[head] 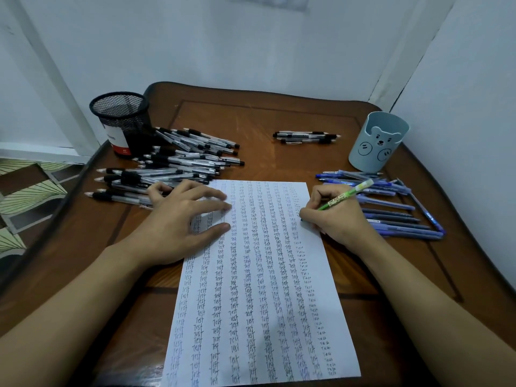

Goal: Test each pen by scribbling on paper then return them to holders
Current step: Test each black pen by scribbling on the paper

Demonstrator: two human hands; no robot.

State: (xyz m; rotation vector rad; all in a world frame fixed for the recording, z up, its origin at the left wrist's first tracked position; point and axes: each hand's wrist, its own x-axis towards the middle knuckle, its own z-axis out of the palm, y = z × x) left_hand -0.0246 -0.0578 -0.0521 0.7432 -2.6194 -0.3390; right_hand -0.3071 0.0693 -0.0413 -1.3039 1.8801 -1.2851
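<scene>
Paper (259, 289) rows reading "test", green pen (346, 195) gripped

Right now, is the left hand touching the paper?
Touching. The head view shows the left hand resting its fingertips on the paper near its upper left corner.

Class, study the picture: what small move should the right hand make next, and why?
Probably scribble a short mark: the right hand grips the green pen with its tip at the right margin of the paper, which the left hand presses flat.
</scene>
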